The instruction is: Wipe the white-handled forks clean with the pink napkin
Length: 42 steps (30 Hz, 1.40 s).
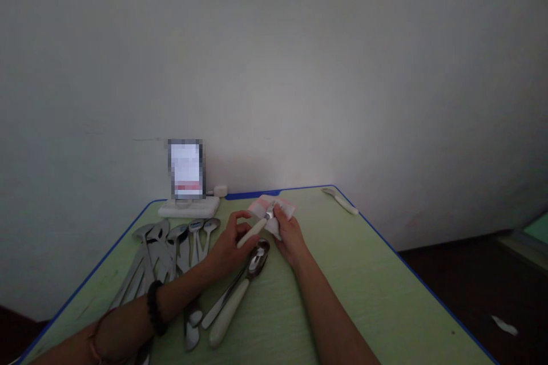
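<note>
My left hand point(233, 242) grips the pale handle of a white-handled utensil point(252, 232) and points it up and to the right. Its metal head is partly covered, so I cannot tell whether it is a spoon or a fork. A pink and white tissue point(261, 206) lies under and around that head, pinched in my right hand point(286, 228) with the thumb on top. Just below my hands, a large spoon with a cream handle point(230, 312) rests on the table beside another metal-handled spoon point(220, 302).
Several metal spoons point(173, 234) and other cutlery lie in a pile at the left, partly behind my left forearm. A lit screen point(186, 168) stands on a white base point(205, 207). Another white-handled utensil point(342, 203) lies near the right edge of the green table point(363, 285).
</note>
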Each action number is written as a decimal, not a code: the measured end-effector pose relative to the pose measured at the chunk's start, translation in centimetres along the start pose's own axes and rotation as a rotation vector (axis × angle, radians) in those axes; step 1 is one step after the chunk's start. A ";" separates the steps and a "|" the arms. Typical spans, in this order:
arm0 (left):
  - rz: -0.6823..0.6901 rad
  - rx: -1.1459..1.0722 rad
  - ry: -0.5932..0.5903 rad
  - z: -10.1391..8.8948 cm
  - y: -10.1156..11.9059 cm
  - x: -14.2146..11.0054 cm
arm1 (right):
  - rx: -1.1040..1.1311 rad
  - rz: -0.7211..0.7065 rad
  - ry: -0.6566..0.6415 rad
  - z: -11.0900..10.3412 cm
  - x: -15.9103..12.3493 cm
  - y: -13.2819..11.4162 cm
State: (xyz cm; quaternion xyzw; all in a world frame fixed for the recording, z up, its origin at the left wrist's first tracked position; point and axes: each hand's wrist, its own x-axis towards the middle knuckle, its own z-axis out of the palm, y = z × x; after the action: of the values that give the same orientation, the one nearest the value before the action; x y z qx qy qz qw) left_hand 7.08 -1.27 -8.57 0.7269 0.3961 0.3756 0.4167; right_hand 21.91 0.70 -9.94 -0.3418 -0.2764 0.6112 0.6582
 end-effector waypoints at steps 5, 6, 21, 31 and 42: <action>0.051 0.086 -0.009 -0.1 -0.2 0.0 | -0.001 -0.015 -0.007 -0.2 0.2 0.2; 0.058 0.111 -0.028 -0.1 -0.2 0.1 | -0.001 -0.018 -0.026 -0.3 0.2 0.3; 0.017 0.146 -0.024 -0.4 0.1 0.0 | 0.115 0.034 0.000 0.1 0.2 0.0; -0.009 0.158 -0.045 -0.4 -0.2 0.1 | 0.137 0.035 -0.034 0.2 0.1 0.0; 0.000 0.157 -0.087 -0.4 0.0 0.1 | -0.002 -0.006 -0.008 0.1 0.0 0.3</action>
State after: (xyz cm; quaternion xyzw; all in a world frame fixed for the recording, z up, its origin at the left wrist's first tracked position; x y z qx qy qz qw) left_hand 6.78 -1.07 -8.46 0.7729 0.4058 0.3115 0.3754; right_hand 21.65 0.67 -10.14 -0.3393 -0.2805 0.6103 0.6586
